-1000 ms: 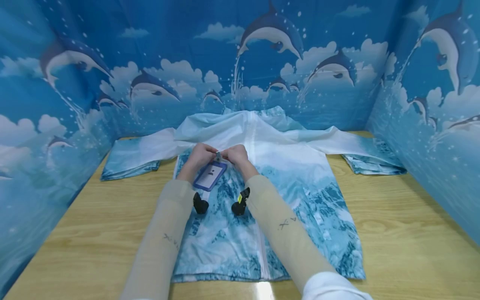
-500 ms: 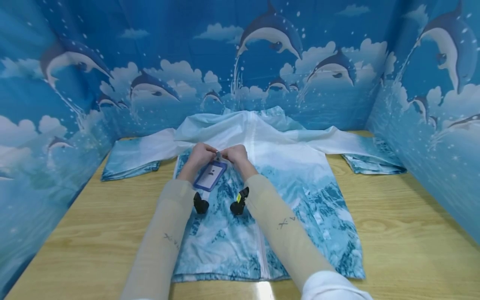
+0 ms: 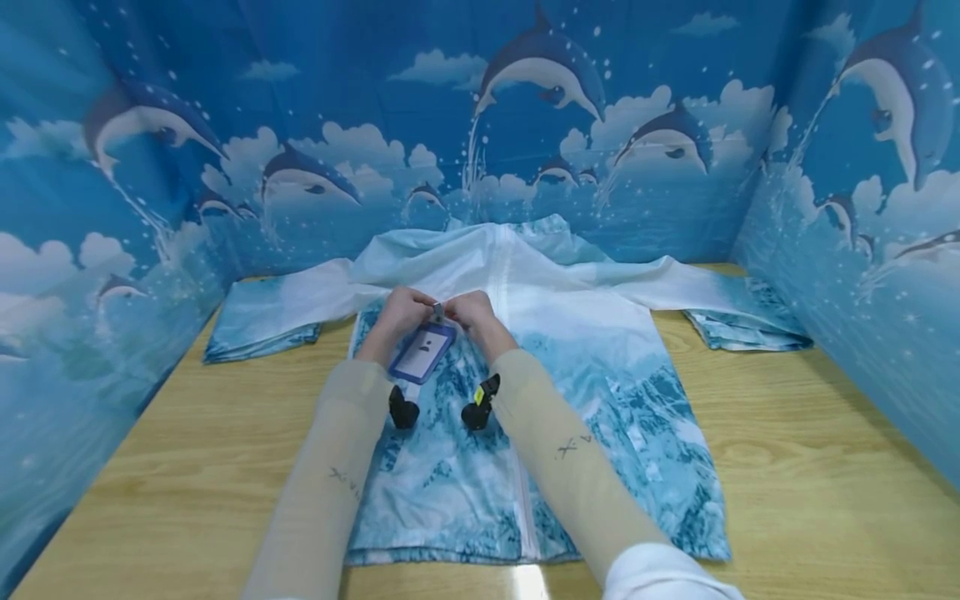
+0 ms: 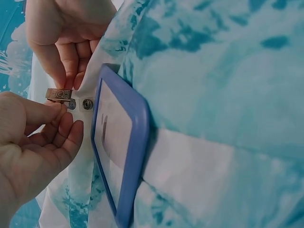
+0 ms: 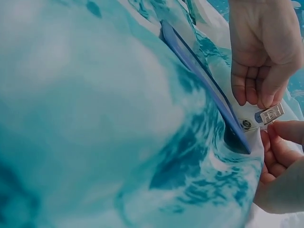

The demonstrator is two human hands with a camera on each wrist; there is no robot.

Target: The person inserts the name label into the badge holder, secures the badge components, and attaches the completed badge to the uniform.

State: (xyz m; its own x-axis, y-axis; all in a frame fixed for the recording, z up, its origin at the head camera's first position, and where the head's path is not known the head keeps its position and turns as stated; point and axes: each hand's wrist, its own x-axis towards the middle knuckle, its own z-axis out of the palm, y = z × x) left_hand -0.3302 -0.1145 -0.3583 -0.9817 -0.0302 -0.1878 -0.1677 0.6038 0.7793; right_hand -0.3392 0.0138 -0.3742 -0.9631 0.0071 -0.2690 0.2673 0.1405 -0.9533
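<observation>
A blue-framed badge holder [image 3: 422,353] lies slanted on a white and teal zip jacket [image 3: 622,383]. From its top runs a clear strap with a snap button [image 4: 87,104] to a metal clip [image 5: 272,114]. My left hand [image 3: 403,313] pinches the clip between thumb and fingers. Beside it, my right hand [image 3: 471,310] pinches jacket fabric right at the clip, fingertips close to the metal. In the left wrist view, the left hand [image 4: 33,137] is below and the right hand [image 4: 69,38] above. The clip's mouth is partly hidden by fingers.
The jacket lies spread on a wooden table [image 3: 202,467], its sleeves [image 3: 266,312] folded back on both sides. Dolphin-printed curtains [image 3: 420,100] enclose the back and sides. Black wrist devices [image 3: 403,408] sit under both forearms.
Both hands stay in nearly the same place at the clip. The badge holder has shifted very slightly; the jacket lies as before.
</observation>
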